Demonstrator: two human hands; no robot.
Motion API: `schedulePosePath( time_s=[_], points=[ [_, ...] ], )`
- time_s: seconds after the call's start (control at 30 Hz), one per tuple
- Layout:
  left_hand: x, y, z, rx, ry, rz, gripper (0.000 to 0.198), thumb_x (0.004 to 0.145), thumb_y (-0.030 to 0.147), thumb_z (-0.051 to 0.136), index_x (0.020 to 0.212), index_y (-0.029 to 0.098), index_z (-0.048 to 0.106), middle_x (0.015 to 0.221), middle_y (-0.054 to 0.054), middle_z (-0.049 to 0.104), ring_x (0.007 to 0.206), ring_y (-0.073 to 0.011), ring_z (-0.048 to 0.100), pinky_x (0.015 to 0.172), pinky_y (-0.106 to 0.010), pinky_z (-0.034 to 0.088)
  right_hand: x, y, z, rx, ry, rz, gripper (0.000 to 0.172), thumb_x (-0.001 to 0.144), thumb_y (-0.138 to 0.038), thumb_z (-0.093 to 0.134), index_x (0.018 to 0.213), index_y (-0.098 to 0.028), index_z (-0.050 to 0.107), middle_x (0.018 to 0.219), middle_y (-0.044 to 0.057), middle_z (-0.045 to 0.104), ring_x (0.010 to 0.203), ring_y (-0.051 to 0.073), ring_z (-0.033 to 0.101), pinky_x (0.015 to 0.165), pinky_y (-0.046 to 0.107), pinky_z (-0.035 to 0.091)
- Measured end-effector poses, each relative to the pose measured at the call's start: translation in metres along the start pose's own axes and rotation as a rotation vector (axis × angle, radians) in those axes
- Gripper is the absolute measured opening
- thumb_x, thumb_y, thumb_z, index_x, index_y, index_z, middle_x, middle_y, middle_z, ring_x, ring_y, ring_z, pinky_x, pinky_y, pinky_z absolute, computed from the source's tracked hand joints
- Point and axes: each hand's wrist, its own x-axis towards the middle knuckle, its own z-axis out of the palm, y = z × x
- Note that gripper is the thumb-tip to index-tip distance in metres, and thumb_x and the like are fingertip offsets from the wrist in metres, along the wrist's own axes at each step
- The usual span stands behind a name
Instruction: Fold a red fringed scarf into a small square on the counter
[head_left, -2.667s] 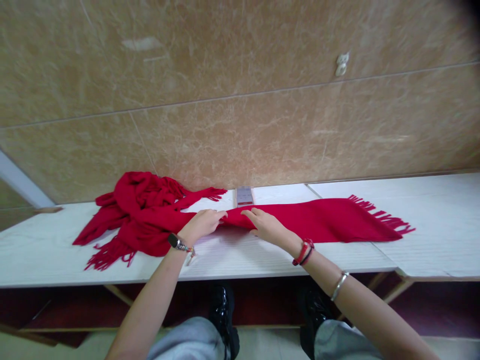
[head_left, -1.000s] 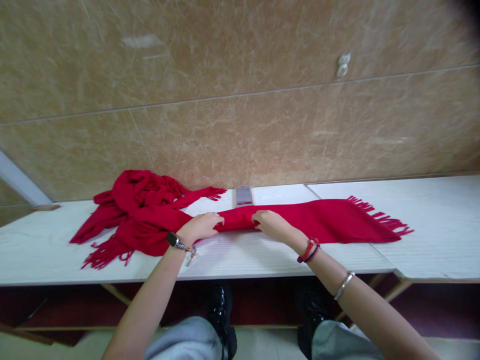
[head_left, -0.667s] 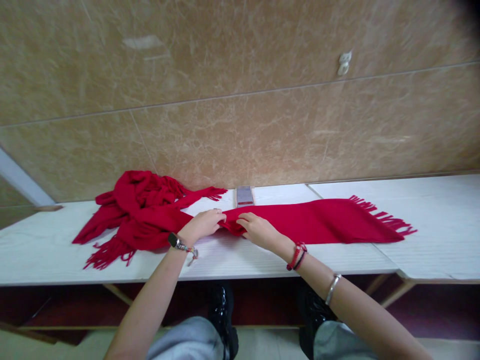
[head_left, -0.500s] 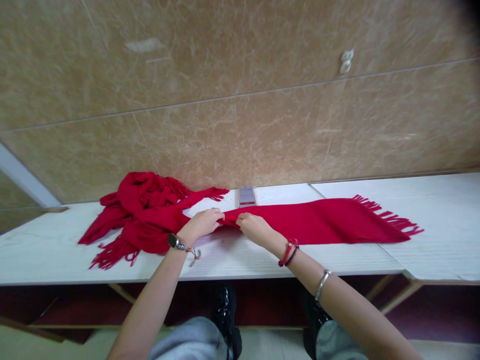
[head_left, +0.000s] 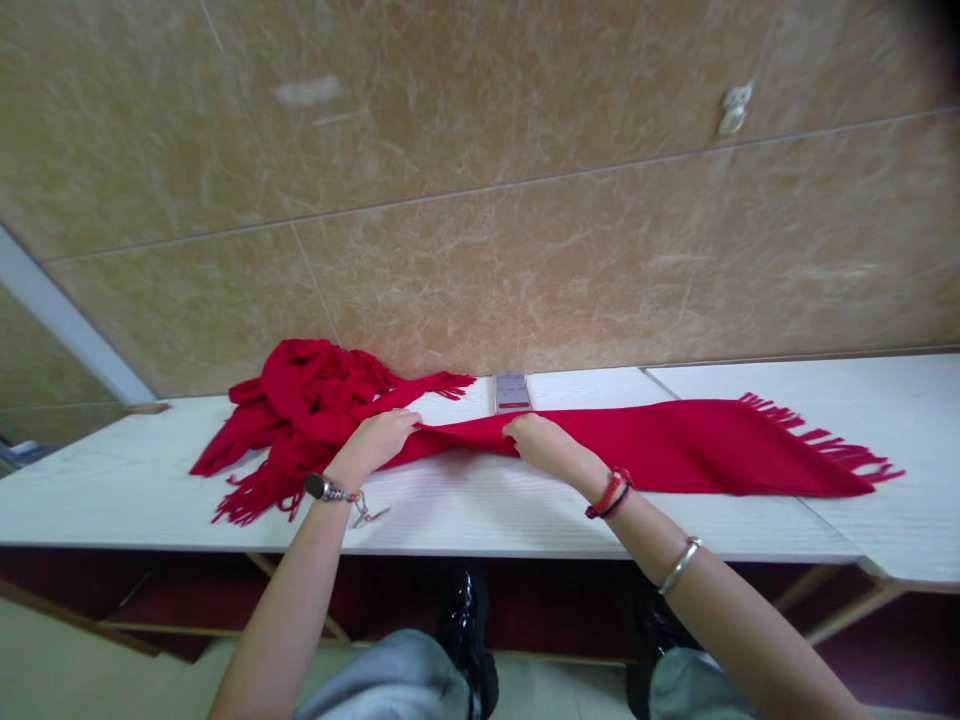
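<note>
A long red scarf [head_left: 675, 445] stretches along the white tabletop, its right part flat and ending in a fringe. My left hand [head_left: 379, 440] pinches the scarf's edge close to the bunched part. Farther right, my right hand [head_left: 544, 440] has its fingers closed on the same strip. Between the two hands the cloth is slightly raised and creased. On the left, the rest of the red fabric [head_left: 307, 395] lies in a loose, twisted heap with fringes showing. Whether the heap is one piece with the strip is hidden behind my left hand.
A phone-like flat object [head_left: 512, 392] lies behind the scarf against the tiled wall [head_left: 480, 280]. A small white cat-shaped piece [head_left: 735, 108] is fixed to the wall. Open shelves [head_left: 555, 610] sit under the white tabletop [head_left: 465, 530].
My left hand has slid left along the scarf, widening the space between my hands. More of the strip now shows between them. The whole view has shifted a little.
</note>
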Motion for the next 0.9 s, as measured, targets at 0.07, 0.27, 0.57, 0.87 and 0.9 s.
schedulePosePath(
  time_s=[0.07, 0.27, 0.57, 0.87, 0.9],
  points=[
    [-0.002, 0.003, 0.0, 0.009, 0.012, 0.006, 0.025, 0.087, 0.01, 0.035, 0.101, 0.013, 0.056, 0.102, -0.01, 0.062, 0.092, -0.0187, 0.059, 0.079, -0.028, 0.044, 0.002, -0.009, 0.002, 0.016, 0.037, -0.029, 0.028, 0.079, -0.004, 0.039, 0.094, -0.014, 0.061, 0.095, 0.012, 0.063, 0.09, 0.02, 0.059, 0.073, 0.027, 0.044],
    [-0.005, 0.004, 0.0, -0.163, -0.003, 0.035, 0.017, 0.085, 0.027, 0.049, 0.098, 0.018, 0.055, 0.095, -0.004, 0.063, 0.089, -0.0182, 0.058, 0.079, -0.027, 0.043, 0.016, -0.041, 0.01, 0.002, 0.156, -0.073, 0.028, 0.08, -0.019, 0.05, 0.108, -0.014, 0.054, 0.105, 0.013, 0.054, 0.095, 0.022, 0.054, 0.074, 0.028, 0.046],
    [-0.017, -0.011, 0.002, -0.197, -0.086, 0.051, 0.012, 0.083, 0.023, 0.052, 0.09, 0.018, 0.06, 0.09, -0.003, 0.065, 0.084, -0.0173, 0.059, 0.074, -0.025, 0.043, 0.029, -0.038, 0.02, 0.006, 0.096, -0.127, 0.025, 0.08, -0.003, 0.04, 0.092, -0.013, 0.06, 0.092, 0.012, 0.061, 0.085, 0.019, 0.058, 0.07, 0.025, 0.043],
    [-0.02, -0.014, 0.007, -0.207, -0.17, 0.03, 0.028, 0.079, 0.035, 0.057, 0.103, 0.019, 0.06, 0.096, -0.006, 0.066, 0.085, -0.0191, 0.06, 0.076, -0.026, 0.044, 0.035, -0.019, 0.022, 0.141, 0.105, -0.153, 0.026, 0.074, 0.001, 0.041, 0.082, -0.012, 0.063, 0.083, 0.011, 0.066, 0.08, 0.018, 0.059, 0.069, 0.023, 0.039],
    [-0.021, -0.018, 0.01, -0.206, -0.193, 0.029, 0.033, 0.075, 0.035, 0.061, 0.105, 0.019, 0.059, 0.099, -0.006, 0.065, 0.088, -0.02, 0.06, 0.078, -0.026, 0.044, 0.034, -0.018, 0.021, 0.141, 0.103, -0.144, 0.027, 0.074, 0.001, 0.041, 0.083, -0.012, 0.063, 0.083, 0.011, 0.066, 0.08, 0.018, 0.06, 0.068, 0.023, 0.039]
  ],
)
